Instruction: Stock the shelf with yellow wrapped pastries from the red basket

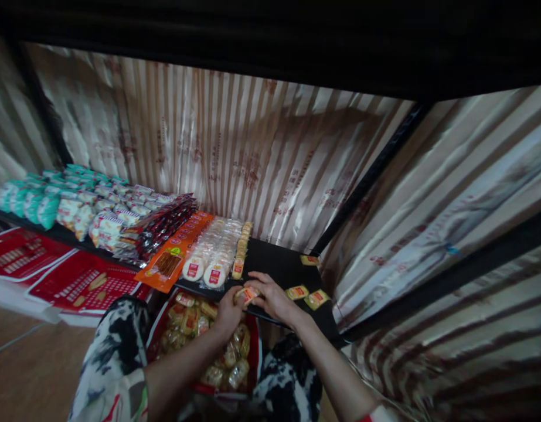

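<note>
Between my two hands, at the front edge of the black shelf (pixel 270 261), is a small yellow wrapped pastry (pixel 247 295) with a red label. My left hand (pixel 230 310) grips its left side, and the fingers of my right hand (pixel 272 298) close on its right side. Just behind, a row of the same yellow packets (pixel 241 252) stands lined up on the shelf. To the right lie two loose yellow packets (pixel 297 292) side by side, and another packet (pixel 309 260) rests farther back. Below my hands, a red box (pixel 258 357) holds many more wrapped pastries.
Left of the yellow row are round white wrapped crackers (pixel 215 275), an orange snack bag (pixel 164 266), dark red packs (pixel 169 220) and white and teal packs (pixel 46 208). Red boxes (pixel 89 287) stand on the floor at left. Black posts (pixel 371 176) and striped sheeting enclose the shelf.
</note>
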